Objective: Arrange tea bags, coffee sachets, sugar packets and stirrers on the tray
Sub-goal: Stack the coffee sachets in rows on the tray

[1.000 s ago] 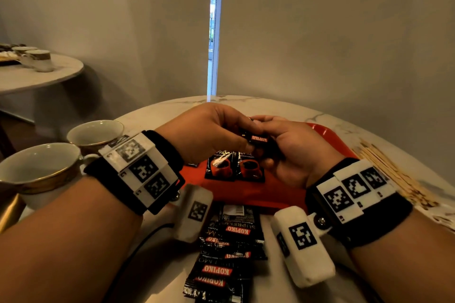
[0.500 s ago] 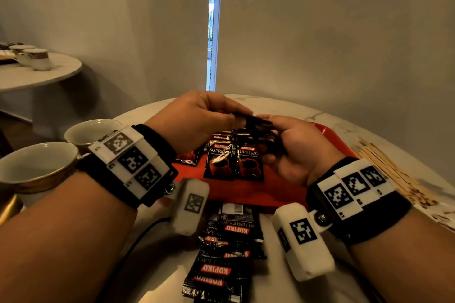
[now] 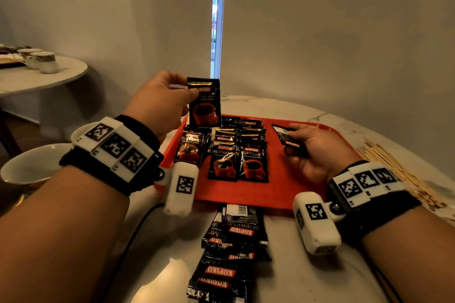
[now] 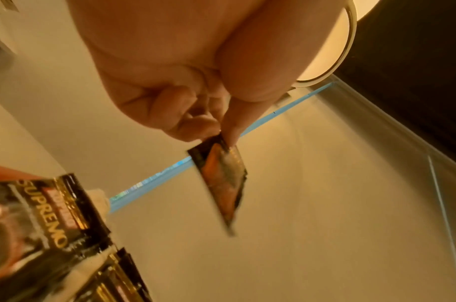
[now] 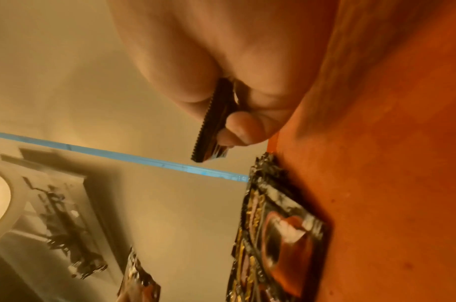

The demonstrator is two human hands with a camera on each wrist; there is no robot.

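Head view: black sachet [image 3: 203,102] upright, red cup printed.

Sachets [image 3: 237,155] lie on the tray [image 3: 283,192]; more sachets [image 3: 231,253] lie before it, probably stirrers [image 3: 394,170] right, cups [image 3: 32,167] left.

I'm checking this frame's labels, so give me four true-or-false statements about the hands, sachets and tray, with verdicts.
1. The left hand holds a coffee sachet upright above the tray. True.
2. The right hand holds nothing. False: it grips a few sachets.
3. More sachets lie on the table in front of the tray. True.
4. The wooden stirrers lie on the tray. False: they lie on the table right of it.
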